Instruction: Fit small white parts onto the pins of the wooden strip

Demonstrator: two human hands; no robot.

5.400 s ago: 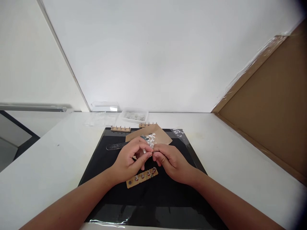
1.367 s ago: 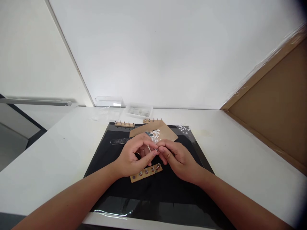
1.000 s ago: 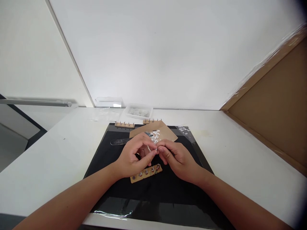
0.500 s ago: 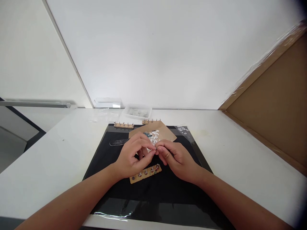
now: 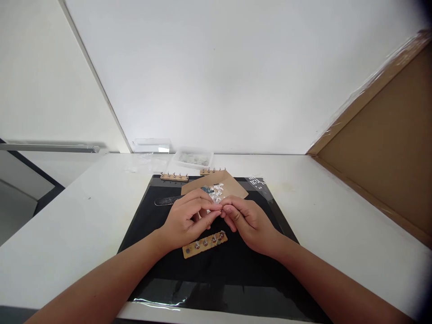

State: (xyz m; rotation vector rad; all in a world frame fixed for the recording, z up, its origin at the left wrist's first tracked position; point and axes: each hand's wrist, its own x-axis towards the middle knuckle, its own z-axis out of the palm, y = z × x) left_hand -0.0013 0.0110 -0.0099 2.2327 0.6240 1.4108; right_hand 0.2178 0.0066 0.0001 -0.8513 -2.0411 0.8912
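My left hand [image 5: 191,218] and my right hand [image 5: 251,225] meet fingertip to fingertip over the black mat [image 5: 236,274]. Both are pinched closed around something too small to make out. Just below my left hand lies a wooden strip [image 5: 205,245] with several shiny metal pieces standing on it. Behind the hands, a brown paper sheet [image 5: 232,184] bears a pile of small white pieces [image 5: 218,190] and some dark bluish ones [image 5: 207,189]. A dark nail file [image 5: 167,200] lies left of the paper, partly behind my left hand.
Two more wooden strips with metal pegs [image 5: 174,177] [image 5: 212,171] sit at the mat's back edge. Behind them are a clear plastic box [image 5: 194,158] and clear packaging [image 5: 151,146]. White bits [image 5: 257,181] lie at the mat's back right. A cardboard panel [image 5: 381,130] stands right.
The fingertips of both hands have drawn closer together, with my left fingers shifted slightly right. The small dark thing visible between them before is now hidden.
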